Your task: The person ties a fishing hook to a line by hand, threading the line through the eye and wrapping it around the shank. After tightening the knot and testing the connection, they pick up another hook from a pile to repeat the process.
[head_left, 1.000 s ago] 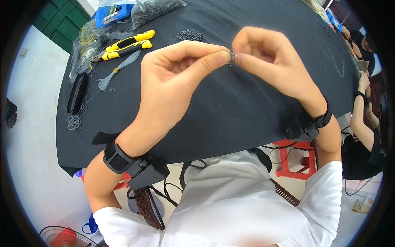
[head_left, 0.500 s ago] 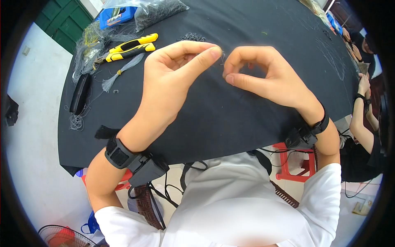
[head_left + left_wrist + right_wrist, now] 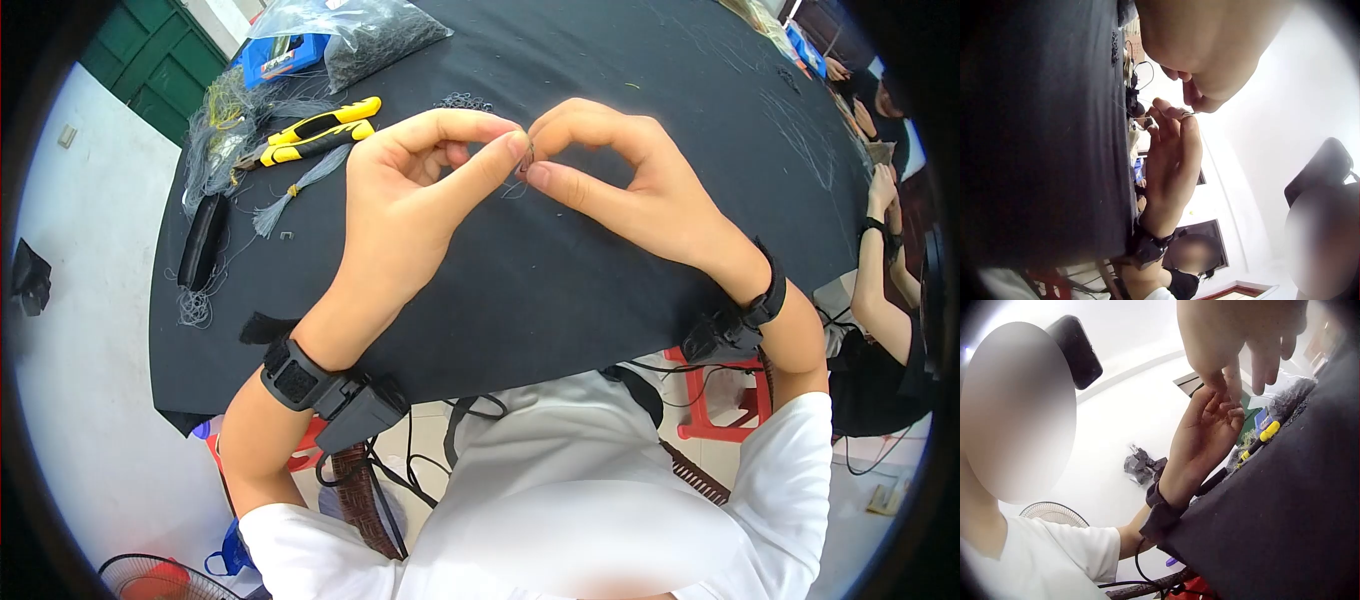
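Over the black-covered table (image 3: 470, 300), both hands meet in front of the chest, fingertips nearly together. The left hand (image 3: 415, 195) pinches a small, thin metal piece (image 3: 1190, 114) between thumb and index finger; its exact kind is too small to tell. Fine grey line (image 3: 514, 190) hangs below the fingertips. Facing it, the right hand (image 3: 645, 185) curls its thumb and fingers about the line, right at the piece. In the left wrist view a pale strand of line (image 3: 1140, 118) runs by the right fingers. From the right wrist view, fingers hide the piece.
Yellow-black pliers (image 3: 315, 135), a tied bundle of grey line (image 3: 290, 200), a black cylindrical thing (image 3: 203, 240) and tangled line (image 3: 215, 130) lie left. Behind are a pile of small dark pieces (image 3: 465, 101), a filled plastic bag (image 3: 385, 45) and a blue box (image 3: 275, 60).
A second ago the hands met at a small grey metal piece. Half a second ago they stood apart, the right one lower. Now the right fingertips are back against the left ones.
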A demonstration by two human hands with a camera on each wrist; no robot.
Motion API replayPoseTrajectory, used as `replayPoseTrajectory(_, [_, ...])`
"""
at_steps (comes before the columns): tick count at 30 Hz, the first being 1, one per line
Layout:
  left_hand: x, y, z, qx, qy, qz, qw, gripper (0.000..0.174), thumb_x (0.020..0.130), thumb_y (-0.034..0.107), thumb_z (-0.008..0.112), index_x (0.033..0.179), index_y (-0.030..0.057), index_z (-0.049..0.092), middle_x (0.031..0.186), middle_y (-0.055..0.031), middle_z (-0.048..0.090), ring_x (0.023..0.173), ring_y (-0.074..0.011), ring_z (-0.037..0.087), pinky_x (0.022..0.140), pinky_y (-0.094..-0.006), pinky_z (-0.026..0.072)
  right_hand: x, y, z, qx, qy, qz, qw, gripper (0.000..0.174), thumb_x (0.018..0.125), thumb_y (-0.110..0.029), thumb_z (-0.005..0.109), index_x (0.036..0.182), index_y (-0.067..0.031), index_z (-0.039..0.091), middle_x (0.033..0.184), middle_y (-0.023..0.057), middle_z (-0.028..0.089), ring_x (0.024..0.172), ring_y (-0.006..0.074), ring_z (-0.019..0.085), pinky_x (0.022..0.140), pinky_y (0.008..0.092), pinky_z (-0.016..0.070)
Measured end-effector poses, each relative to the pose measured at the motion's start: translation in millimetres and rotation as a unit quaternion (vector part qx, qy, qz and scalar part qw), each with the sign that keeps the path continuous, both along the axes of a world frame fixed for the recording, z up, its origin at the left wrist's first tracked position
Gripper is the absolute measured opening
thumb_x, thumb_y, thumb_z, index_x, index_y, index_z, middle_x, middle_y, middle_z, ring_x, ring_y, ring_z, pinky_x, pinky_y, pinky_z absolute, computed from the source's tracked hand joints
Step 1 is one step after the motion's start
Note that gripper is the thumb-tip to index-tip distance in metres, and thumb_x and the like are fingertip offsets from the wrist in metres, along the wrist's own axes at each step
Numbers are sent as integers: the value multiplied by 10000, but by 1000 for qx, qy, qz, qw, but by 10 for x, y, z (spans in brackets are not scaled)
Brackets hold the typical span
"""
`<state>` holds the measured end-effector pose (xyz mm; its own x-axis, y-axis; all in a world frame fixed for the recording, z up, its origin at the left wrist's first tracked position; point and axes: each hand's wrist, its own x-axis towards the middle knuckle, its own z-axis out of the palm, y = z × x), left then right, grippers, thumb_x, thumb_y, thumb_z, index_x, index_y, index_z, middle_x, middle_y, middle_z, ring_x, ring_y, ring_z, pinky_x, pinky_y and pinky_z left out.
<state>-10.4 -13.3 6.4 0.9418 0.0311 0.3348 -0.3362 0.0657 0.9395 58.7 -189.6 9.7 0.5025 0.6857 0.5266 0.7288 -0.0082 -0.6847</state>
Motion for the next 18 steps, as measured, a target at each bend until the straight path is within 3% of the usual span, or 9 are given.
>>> replayPoseTrajectory(5, [0,2,4,31,-3,5,1000,128,801,21,639,927,0,644,919,-54,637,837,-82,589,754,-192,456,45,-17,22,7,-117,-20,993,113,781,-140,623,785,-27,619,775,85,602,741,217,568,677,316,434])
replayPoseTrajectory(10, [60,50,-24,188,-105,16,976,126,772,-6,638,898,-6,642,902,-42,635,824,-81,562,730,-202,411,6,-44,92,-15,-231,-60,971,82,712,-112,627,712,-38,592,763,89,585,701,242,549,631,331,422])
replayPoseTrajectory(14, [48,34,1,272,-133,31,953,130,744,-18,633,873,-7,639,891,-36,632,817,-85,536,715,-214,372,-9,-47,100,-18,-232,-47,971,83,675,-104,626,687,-36,580,757,88,579,691,245,547,618,334,422])
replayPoseTrajectory(18, [28,29,22,282,-110,33,953,112,749,-14,627,860,-7,636,879,-27,624,807,-73,523,720,-209,382,3,-59,110,-21,-178,-19,984,90,666,-102,624,673,-27,574,759,90,575,689,238,552,616,327,426])
